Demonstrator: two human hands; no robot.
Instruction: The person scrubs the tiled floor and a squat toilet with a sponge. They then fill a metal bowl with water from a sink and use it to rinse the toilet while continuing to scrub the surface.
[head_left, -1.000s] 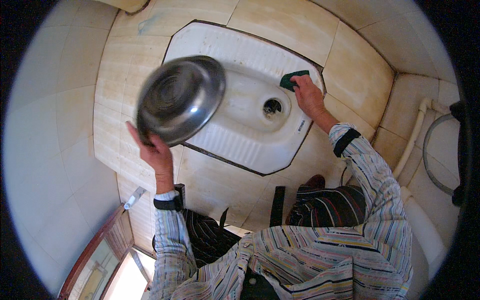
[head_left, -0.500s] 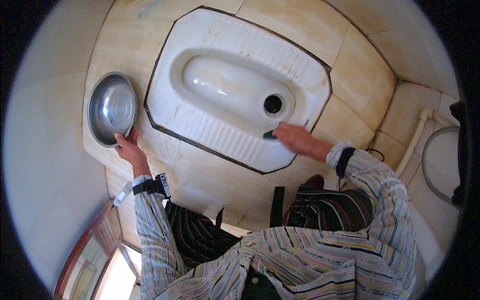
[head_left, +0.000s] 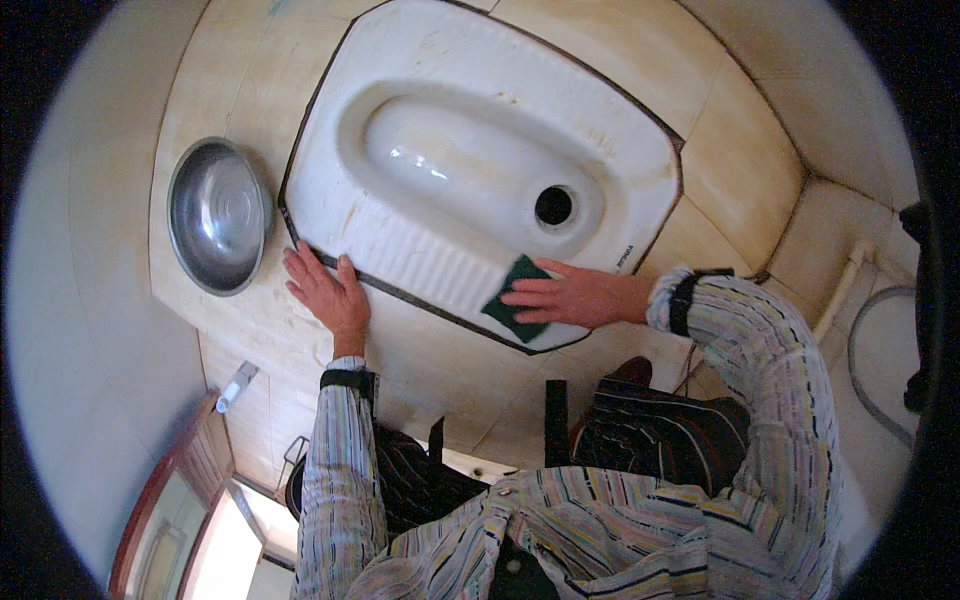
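Note:
A white squat toilet with ribbed footrests is set into the tiled floor in front of me. My right hand presses a dark green scouring pad flat against its near right footrest, fingers spread over the pad. The round drain hole lies just beyond that hand. With fingers apart and nothing in them, my left hand rests at the toilet's dark near-left border. A shiny metal basin sits on the floor to the far left, apart from my left hand.
Walls close in on the left and right. By the left wall is a small whitish cylindrical object, near a red-brown door frame. A pale pipe and a grey hose are on the right. My shoe stands behind my right hand.
My left hand has let go of the basin's rim and moved right to the toilet's border. The right hand has shifted slightly nearer, and the pad is now spread flat beneath its fingers.

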